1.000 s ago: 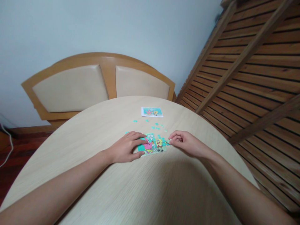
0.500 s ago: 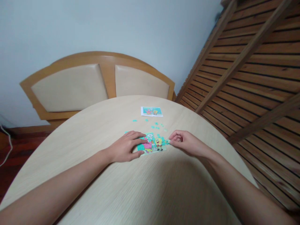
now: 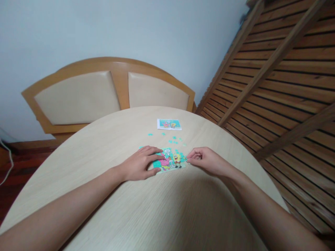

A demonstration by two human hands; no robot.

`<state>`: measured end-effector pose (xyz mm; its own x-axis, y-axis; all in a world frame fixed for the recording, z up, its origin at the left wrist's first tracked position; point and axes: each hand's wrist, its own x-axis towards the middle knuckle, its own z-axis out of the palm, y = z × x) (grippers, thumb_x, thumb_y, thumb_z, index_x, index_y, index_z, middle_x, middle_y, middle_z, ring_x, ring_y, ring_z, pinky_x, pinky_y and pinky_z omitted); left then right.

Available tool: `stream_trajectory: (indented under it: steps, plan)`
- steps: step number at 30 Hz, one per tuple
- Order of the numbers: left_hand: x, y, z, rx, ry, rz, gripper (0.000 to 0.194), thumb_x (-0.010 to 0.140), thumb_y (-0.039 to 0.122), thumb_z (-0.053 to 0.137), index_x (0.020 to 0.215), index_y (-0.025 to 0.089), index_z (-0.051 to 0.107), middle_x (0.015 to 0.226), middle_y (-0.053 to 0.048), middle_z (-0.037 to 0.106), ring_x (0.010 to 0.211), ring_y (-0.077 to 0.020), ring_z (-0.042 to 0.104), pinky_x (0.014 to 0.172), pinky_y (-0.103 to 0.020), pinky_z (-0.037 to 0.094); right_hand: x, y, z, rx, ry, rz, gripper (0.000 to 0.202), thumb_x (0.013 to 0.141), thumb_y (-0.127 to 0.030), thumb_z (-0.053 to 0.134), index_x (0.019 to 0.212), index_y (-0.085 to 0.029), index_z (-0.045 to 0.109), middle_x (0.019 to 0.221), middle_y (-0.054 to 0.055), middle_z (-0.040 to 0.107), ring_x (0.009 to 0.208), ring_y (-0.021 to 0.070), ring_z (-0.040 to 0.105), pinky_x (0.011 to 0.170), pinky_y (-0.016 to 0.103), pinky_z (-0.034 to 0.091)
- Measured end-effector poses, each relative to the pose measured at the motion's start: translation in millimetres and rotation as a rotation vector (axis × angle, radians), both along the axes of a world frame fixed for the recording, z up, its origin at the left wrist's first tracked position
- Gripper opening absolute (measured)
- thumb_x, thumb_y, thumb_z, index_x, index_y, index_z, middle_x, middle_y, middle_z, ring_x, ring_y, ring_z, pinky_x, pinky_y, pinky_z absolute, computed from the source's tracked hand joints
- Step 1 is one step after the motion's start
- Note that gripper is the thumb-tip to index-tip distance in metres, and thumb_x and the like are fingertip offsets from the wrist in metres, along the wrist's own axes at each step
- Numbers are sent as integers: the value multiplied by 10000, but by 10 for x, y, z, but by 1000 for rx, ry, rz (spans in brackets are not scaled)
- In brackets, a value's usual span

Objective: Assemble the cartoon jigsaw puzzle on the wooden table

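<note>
Head view: the right hand, seemingly pinching a piece, has edged onto the puzzle's right end, apparently working there; the left hand, gripping nothing, rests across its left.

Has two bare hands, a left hand and a right hand, both slender in build. Tapers along the left forearm from broad at the elbow end to a narrow left wrist, then widens into a smooth back of the hand with slim fingers and a somewhat stouter thumb. Repeats much the same outline in the right forearm, down to a slim right wrist. Looks smooth and bare along everything visible. Shows fingernails too small to make out.
</note>
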<state>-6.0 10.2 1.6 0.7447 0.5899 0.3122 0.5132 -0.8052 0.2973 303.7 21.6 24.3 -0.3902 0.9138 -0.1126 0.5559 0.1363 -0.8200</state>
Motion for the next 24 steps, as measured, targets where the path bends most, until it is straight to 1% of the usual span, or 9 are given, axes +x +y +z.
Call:
stream_trajectory:
  steps: [3,5,8,11,19,24]
  plan:
    - [1,-2,4,7,9,3,434,927,405,610,1334,256,587,1382,-111,572,1255,-310,536,1068,-510,434,-14,-9,21,8,-41,8,332,745,-483,722,808,-157,721,649,7,630,622,147,549,585,269,398]
    - [2,-4,7,10,13,3,427,928,400,609,1328,252,591,1379,-111,573,1255,-307,535,1069,-504,435,-16,-4,15,-10,-26,16,337,740,-481,729,808,-151,728,662,14,646,634,150,559,600,272,413]
    - [3,-5,7,9,0,0,415,938,408,599,1323,254,595,1372,-107,579,1250,-303,538,1070,-501,437,-6,17,-26,-31,5,6,316,737,-455,732,802,-145,728,698,32,678,657,155,586,622,274,436]
    - [2,-4,2,10,-11,-4,411,938,406,598,1321,258,595,1368,-104,581,1250,-303,540,1072,-502,435,-3,29,-66,-18,-1,-19,286,731,-435,730,779,-153,721,690,32,678,652,156,593,613,269,437]
    - [-1,-3,-8,11,3,-2,408,948,414,586,1318,241,600,1376,-110,570,1270,-291,525,1085,-487,430,-86,-37,-43,43,-86,-58,201,744,-357,690,763,-157,706,642,17,635,585,142,540,527,253,356]
    - [2,0,-8,18,-12,-9,404,940,398,599,1317,252,596,1365,-106,580,1260,-296,533,1078,-497,434,-108,-46,-52,101,-160,-35,181,765,-341,679,765,-164,715,626,12,618,580,144,528,517,255,339]
